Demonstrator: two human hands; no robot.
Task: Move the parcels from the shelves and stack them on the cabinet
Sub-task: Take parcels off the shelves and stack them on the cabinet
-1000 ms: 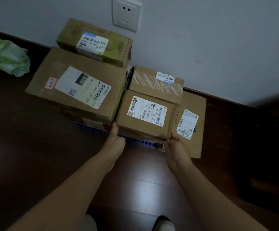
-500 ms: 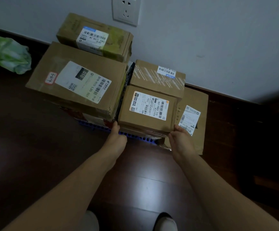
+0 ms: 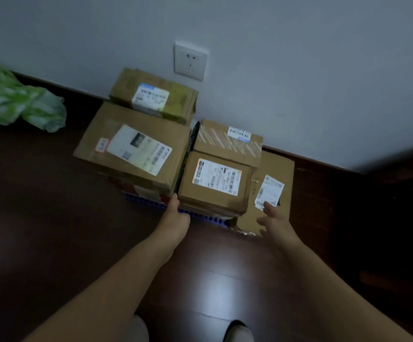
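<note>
Cardboard everywhere: five sealed parcels sit huddled on the dark polished wooden boards [image 3: 52, 230] against the grey wall [image 3: 299, 58], every one closed, so nothing of their contents shows. In the middle is the small brown cardboard parcel with a white-and-orange label [image 3: 215, 183], sitting on top of a stack. Under the stack's near edge peeks a ribbed blue plastic piece [image 3: 200, 215]; what that is, I cannot tell. At nine o'clock from the small parcel, just beside it with a thin dark gap between, lies the large brown cardboard parcel with a big white label [image 3: 136, 146], itself raised on something. At twelve o'clock sits the brown parcel striped with pale tape [image 3: 227, 141], touching the small one's far edge. At eleven o'clock, hard by the wall, is the olive-yellow cardboard box [image 3: 153, 95], and at three o'clock the flat brown cardboard parcel [image 3: 272, 188] lies lower down. The left hand [image 3: 176, 218] comes in from six o'clock with its thumb tip at the small parcel's near left corner. Its other fingers are out of sight, so whether they clasp anything I cannot tell. The right hand [image 3: 272, 223] hovers at four o'clock over the flat parcel's near end, fingers [image 3: 267, 206] spread apart and holding nothing. A white wall socket [image 3: 190, 60] is mounted at twelve o'clock above the boxes. A crumpled green plastic bag [image 3: 20, 104] lies well apart at ten o'clock.
</note>
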